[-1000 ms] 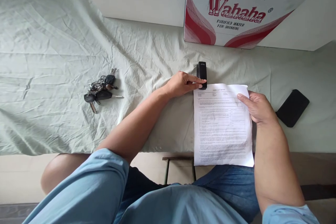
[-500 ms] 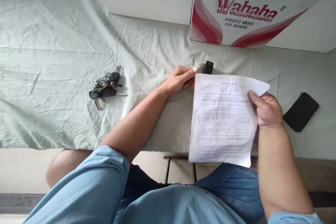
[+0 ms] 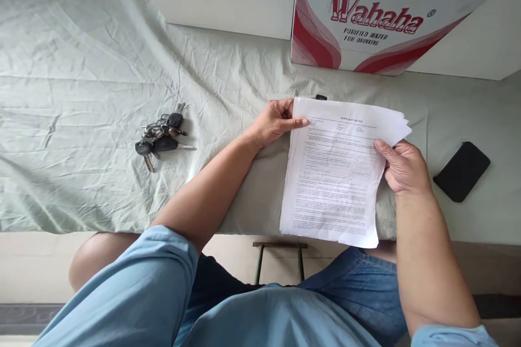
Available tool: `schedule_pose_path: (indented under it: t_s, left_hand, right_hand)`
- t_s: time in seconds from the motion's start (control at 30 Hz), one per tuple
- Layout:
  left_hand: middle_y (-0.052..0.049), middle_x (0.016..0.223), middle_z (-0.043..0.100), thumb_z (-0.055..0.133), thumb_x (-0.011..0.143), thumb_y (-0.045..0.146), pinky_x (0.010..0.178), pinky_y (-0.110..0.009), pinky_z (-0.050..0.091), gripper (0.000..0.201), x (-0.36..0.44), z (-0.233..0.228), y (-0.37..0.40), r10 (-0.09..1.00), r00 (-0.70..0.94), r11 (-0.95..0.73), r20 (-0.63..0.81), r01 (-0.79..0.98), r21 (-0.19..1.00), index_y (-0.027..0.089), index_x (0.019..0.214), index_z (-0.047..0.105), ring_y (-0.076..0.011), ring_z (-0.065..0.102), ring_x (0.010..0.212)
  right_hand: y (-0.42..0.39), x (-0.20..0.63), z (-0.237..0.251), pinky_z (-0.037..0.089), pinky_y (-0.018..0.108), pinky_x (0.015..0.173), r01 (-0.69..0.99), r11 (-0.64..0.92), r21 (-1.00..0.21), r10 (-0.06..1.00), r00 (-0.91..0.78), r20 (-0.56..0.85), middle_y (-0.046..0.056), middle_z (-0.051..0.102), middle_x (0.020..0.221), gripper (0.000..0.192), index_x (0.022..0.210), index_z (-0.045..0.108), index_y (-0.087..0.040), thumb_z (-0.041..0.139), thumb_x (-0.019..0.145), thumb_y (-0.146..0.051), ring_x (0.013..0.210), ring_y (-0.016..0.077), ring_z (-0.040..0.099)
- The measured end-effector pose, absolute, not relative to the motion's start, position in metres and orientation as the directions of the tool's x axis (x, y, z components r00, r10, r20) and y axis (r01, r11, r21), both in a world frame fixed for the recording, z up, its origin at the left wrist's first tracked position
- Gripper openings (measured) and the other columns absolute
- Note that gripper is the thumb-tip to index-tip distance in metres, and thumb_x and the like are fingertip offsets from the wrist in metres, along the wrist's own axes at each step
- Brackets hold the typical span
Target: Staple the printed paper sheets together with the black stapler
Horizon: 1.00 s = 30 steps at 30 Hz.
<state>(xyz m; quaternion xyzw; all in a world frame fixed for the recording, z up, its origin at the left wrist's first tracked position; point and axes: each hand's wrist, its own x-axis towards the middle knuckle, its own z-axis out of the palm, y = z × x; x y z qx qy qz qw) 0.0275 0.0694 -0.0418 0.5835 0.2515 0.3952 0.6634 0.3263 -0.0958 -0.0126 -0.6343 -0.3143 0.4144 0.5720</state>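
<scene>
Several printed sheets of paper [image 3: 334,179], the top one headed "Overleaf Notes", are held up over the front edge of the cloth-covered surface. My left hand [image 3: 277,122] pinches their upper left corner, thumb on the front and fingers behind. On the right side, my right hand [image 3: 405,165] grips the sheets with the thumb across the top one. The upper right corner of the stack fans out slightly. Just behind the top edge of the paper, the end of a small black object [image 3: 321,97] shows; the rest is hidden by the sheets.
A bunch of keys [image 3: 165,133] lies on the pale green cloth [image 3: 81,103] to the left. A black rectangular item [image 3: 462,172] rests to the right. At the back stands a Wahaha water carton [image 3: 378,16]. Below the edge is a stool [image 3: 280,245].
The sheets have moved up and left, now covering most of the black object. My left hand has gone from beside the paper's corner to gripping it.
</scene>
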Motion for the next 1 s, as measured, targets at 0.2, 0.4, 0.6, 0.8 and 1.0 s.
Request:
schedule_pose_path:
  t_s: [0.2,0.4,0.6,0.8,1.0]
  left_hand:
    - [0.002,0.068,0.049,0.097,0.079,0.086,0.055,-0.029,0.032,0.076,0.028,-0.034,0.066,0.792,0.602,0.048,0.102,-0.228,0.973,0.02,0.07,0.061,-0.0088,0.043,0.06]
    - [0.003,0.066,0.043,0.097,0.077,0.087,0.053,-0.031,0.023,0.077,0.029,-0.034,0.067,0.789,0.605,0.028,0.103,-0.204,0.979,0.021,0.068,0.06,-0.009,0.033,0.06]
    - [0.004,0.055,0.046,0.104,0.069,0.085,0.052,-0.029,0.023,0.08,0.027,-0.032,0.068,0.833,0.545,0.022,0.093,-0.202,0.979,0.021,0.062,0.056,-0.007,0.034,0.054]
    - [0.002,0.059,0.049,0.075,0.092,0.098,0.047,-0.026,0.029,0.083,0.032,-0.02,0.064,0.873,0.486,0.165,-0.04,-0.217,0.962,0.021,0.066,0.058,-0.0071,0.042,0.05]
    - [-0.001,0.071,0.064,0.073,0.092,0.099,0.053,-0.027,0.044,0.08,0.029,-0.019,0.062,0.839,0.54,0.171,-0.057,-0.163,0.972,0.02,0.081,0.071,-0.0114,0.059,0.059]
  right_hand:
    - [-0.093,0.333,-0.015,0.069,0.059,0.119,-0.034,-0.078,-0.996,0.851,0.519,-0.085,0.004,0.094,0.112,0.058,0.102,0.089,-0.027,0.118,0.058,-0.052,0.118,0.0352,0.088]
    - [-0.095,0.34,-0.009,0.069,0.059,0.122,0.07,-0.086,-0.994,0.831,0.555,-0.032,0.002,0.093,0.1,0.047,0.091,0.089,-0.033,0.115,0.062,-0.058,0.117,0.0356,0.089]
    - [-0.096,0.342,-0.008,0.071,0.058,0.121,0.147,-0.059,-0.987,0.841,0.54,0.03,-0.001,0.093,0.105,0.032,0.093,0.089,-0.038,0.11,0.075,-0.052,0.123,0.0364,0.088]
    - [-0.096,0.346,-0.007,0.07,0.063,0.121,0.184,-0.055,-0.981,0.88,0.473,0.039,-0.001,0.093,0.107,0.031,0.091,0.088,-0.041,0.11,0.075,-0.058,0.124,0.0374,0.088]
    - [-0.092,0.34,-0.009,0.073,0.06,0.108,0.181,-0.085,-0.98,0.908,0.419,-0.002,0.0,0.094,0.109,0.049,0.097,0.092,-0.036,0.113,0.066,-0.067,0.109,0.0356,0.089]
